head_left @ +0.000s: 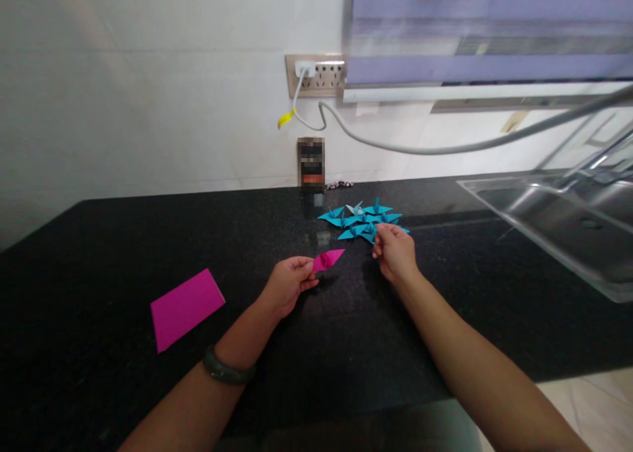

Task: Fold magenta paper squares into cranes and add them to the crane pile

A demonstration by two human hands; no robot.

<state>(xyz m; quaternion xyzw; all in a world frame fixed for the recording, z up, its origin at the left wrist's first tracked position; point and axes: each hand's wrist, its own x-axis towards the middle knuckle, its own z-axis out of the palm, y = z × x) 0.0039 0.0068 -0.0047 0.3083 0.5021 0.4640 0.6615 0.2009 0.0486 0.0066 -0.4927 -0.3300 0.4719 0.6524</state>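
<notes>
Head view: the left hand [289,282] pinches a folded magenta paper piece [327,259] between thumb and fingertips, its pointed end sticking out to the right of that grip, just above the black bench [99,254]. Right of that grip, the right hand [394,251] has its fingers closed narrowly at the near edge of a cluster of blue paper cranes [363,219]; whether it actually holds one cannot be told. Well to the left of the left grip a flat magenta paper sheet [185,307] lies on the bench. A dark bracelet [226,370] circles the left wrist. Far right of both grips sits a steel sink [558,221].
</notes>
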